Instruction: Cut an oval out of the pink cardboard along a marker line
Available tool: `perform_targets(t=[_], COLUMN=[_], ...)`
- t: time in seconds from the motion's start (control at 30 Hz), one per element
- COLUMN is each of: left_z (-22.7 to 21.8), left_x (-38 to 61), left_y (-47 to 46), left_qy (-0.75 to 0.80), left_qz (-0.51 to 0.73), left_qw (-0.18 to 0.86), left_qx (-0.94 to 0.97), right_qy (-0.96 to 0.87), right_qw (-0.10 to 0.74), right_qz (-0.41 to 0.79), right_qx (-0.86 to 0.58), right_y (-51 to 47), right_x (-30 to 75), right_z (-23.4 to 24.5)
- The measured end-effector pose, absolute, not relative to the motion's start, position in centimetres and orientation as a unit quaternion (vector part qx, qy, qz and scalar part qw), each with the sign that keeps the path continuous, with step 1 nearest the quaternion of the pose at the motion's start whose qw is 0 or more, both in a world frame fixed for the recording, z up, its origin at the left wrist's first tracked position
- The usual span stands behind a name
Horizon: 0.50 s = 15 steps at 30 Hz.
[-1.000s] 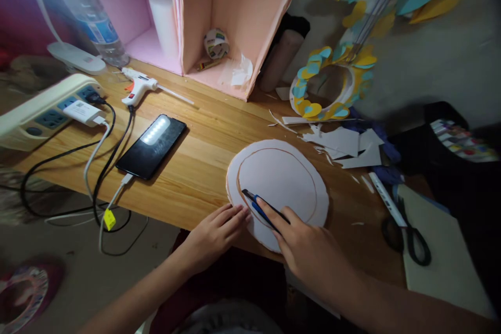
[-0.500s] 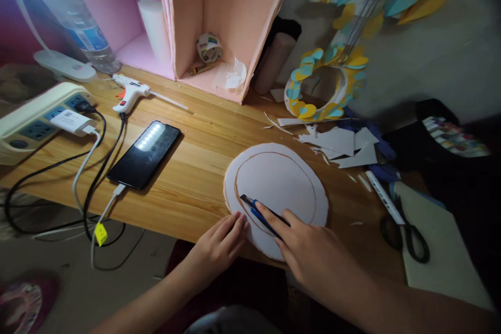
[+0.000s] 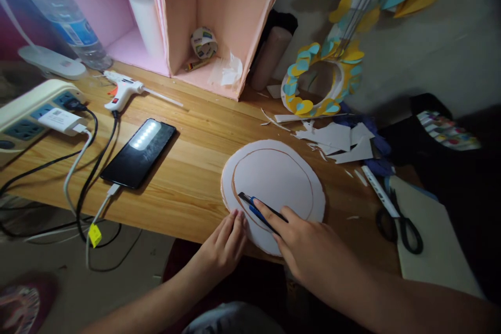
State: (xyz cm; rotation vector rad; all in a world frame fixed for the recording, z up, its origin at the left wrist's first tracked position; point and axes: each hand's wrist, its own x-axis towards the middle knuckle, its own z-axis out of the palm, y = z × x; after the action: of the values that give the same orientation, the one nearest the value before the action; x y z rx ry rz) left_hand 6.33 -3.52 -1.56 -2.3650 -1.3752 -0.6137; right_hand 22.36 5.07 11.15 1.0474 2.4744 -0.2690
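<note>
A white round board [image 3: 279,177] lies on the wooden table, with a brownish circle drawn inside its rough edge. My right hand [image 3: 299,240] is closed around a blue and black utility knife [image 3: 264,211], index finger stretched along its top. The blade tip rests at the left part of the drawn line. My left hand [image 3: 227,240] grips the board's lower left edge, fingers pressed together on top; its thumb is hidden.
A phone [image 3: 139,154] on a cable, a glue gun [image 3: 123,88] and a power strip [image 3: 39,115] sit left. White scraps [image 3: 336,138], black scissors [image 3: 409,235] and a petal-covered ring [image 3: 287,83] lie right and behind. A pink box [image 3: 227,21] stands at the back.
The view has shifted slightly, so everything sits a little further left in it. Both hands, the knife and the board keep nearly the same places relative to each other.
</note>
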Motion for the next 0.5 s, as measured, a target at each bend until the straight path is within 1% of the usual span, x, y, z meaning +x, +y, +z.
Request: perform_targets(t=[0.13, 0.3, 0.4, 0.5], left_z=[-1.4, -1.0, -0.9, -0.9], left_x=[6.5, 6.4, 6.6, 7.7], left_y=[-3.4, -3.3, -3.3, -3.5], left_qy=[-0.483, -0.487, -0.493, -0.502], left_qz=[-0.214, -0.217, -0.217, -0.192], left_qw=[0.188, 0.186, 0.184, 0.203], left_qx=[-0.828, -0.825, -0.823, -0.818], right_qy=[0.899, 0.902, 0.903, 0.908], right_qw=[0.239, 0.271, 0.273, 0.267], right_qz=[-0.057, 0.006, 0.019, 0.019], right_qx=[0.361, 0.338, 0.331, 0.323], right_y=[4.9, 4.4, 4.2, 4.5], right_x=[22.1, 21.4, 20.9, 20.5], right_z=[11.2, 10.8, 10.7, 11.1])
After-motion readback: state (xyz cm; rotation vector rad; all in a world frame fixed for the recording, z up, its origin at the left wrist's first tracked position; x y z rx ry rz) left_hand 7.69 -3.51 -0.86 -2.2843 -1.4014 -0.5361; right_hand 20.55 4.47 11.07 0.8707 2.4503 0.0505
